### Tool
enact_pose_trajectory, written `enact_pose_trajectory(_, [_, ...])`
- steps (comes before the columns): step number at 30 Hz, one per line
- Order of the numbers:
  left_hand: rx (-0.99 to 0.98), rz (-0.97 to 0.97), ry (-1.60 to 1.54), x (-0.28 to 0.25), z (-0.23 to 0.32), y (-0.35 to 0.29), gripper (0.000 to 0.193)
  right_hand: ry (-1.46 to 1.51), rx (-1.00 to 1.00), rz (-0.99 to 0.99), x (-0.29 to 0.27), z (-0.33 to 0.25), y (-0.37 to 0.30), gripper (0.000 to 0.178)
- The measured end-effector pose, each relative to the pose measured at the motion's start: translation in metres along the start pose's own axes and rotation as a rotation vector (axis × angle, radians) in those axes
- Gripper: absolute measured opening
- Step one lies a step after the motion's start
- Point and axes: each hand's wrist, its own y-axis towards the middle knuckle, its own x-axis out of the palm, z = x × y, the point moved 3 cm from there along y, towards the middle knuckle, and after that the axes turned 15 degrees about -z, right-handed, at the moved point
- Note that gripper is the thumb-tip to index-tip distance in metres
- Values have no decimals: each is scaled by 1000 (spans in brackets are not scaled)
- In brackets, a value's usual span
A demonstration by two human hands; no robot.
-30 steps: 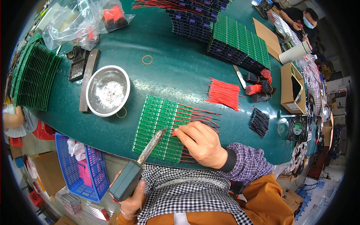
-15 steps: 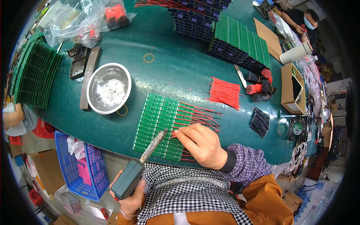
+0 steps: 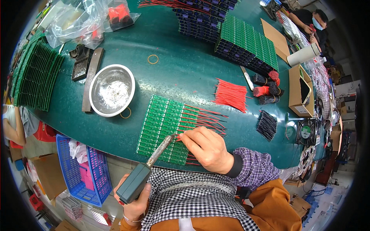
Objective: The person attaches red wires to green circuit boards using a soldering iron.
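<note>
A green circuit board panel [image 3: 156, 127] lies near the front edge of the table, with red and black wires [image 3: 208, 118] sticking out from its right side. My left hand [image 3: 135, 204] is wrapped round the dark green handle of a soldering iron [image 3: 160, 150]. Its tip meets the board close to my right fingertips. My right hand [image 3: 208, 150] rests over the board's right part, thumb and fingers pinching a red wire [image 3: 178, 136] at its end. Farther right lie a pile of loose red wires [image 3: 231, 95] and a pile of black wires [image 3: 266, 126].
A metal bowl [image 3: 112, 91] stands left of the board, beside a flat metal bar [image 3: 92, 81]. Stacked boards rise at the far left [image 3: 36, 75] and back [image 3: 246, 42]. Right are wire bundles [image 3: 266, 89], a cardboard box [image 3: 300, 92] and a small fan [image 3: 306, 132]. A masked person [image 3: 308, 25] sits beyond.
The soldering iron has shifted slightly right, bringing its tip nearer my right fingertips. My right hand stays almost still. At the left edge, another person's arm has moved.
</note>
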Motion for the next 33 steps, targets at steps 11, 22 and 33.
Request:
enact_pose_trajectory(11, [-107, 62, -72, -4, -26, -26, 34, -11, 3, -2, -1, -1, 0, 36])
enact_pose_trajectory(22, [-130, 75, -67, -4, -31, -32, 42, 10, -6, 67, -3, -4, -1, 38])
enact_pose_trajectory(33, [25, -34, 2, -8, -17, -24, 33, 36, -12, 36, 0, -9, -2, 39])
